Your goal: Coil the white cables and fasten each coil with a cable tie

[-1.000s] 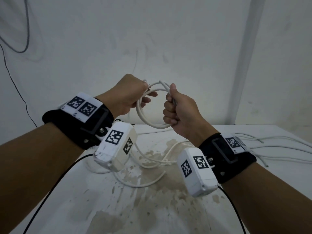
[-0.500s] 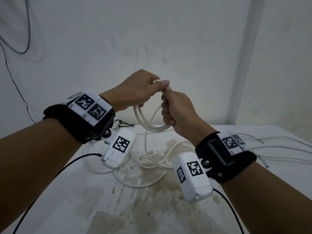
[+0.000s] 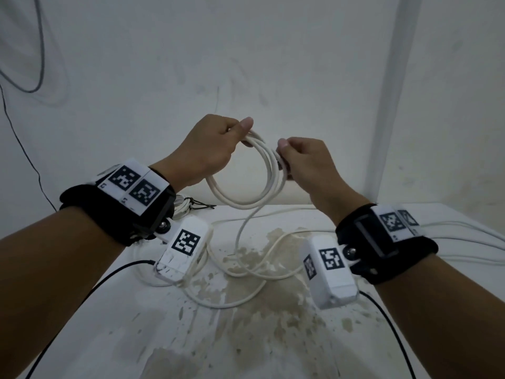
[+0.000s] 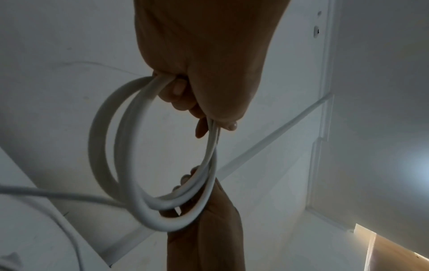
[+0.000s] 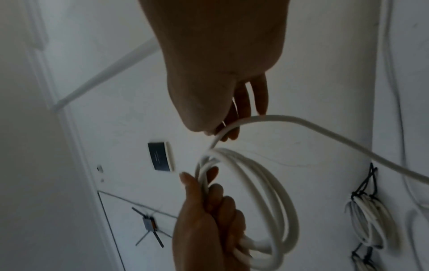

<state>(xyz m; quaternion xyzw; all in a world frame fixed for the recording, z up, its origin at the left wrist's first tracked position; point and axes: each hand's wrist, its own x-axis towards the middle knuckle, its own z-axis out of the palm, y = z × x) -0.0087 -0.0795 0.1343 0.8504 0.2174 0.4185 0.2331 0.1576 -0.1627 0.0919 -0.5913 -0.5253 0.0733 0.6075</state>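
A coil of white cable (image 3: pixel 247 199) hangs in the air above the table, a few loops wide. My left hand (image 3: pixel 244 135) grips the coil's top, thumb over the strands; the left wrist view shows the loops (image 4: pixel 109 146) running out of its curled fingers (image 4: pixel 178 95). My right hand (image 3: pixel 282 157) pinches the cable at the coil's right side. In the right wrist view a single strand (image 5: pixel 301 122) leaves its fingertips (image 5: pixel 232 132) and runs off to the right. The cable's loose tail (image 3: pixel 240 236) drops from the coil to the table.
The white table (image 3: pixel 246 346) is stained brown in the middle, with loose loops of cable (image 3: pixel 218 302) lying on it. More white cables (image 3: pixel 464 235) lie at the right edge. Tied coils with black ties (image 5: pixel 366 221) lie behind my left wrist. A wall stands close behind.
My hands were together at the coil's top half a second ago. My right hand has moved off to the right and lower along the cable, while my left keeps hold of the coil.
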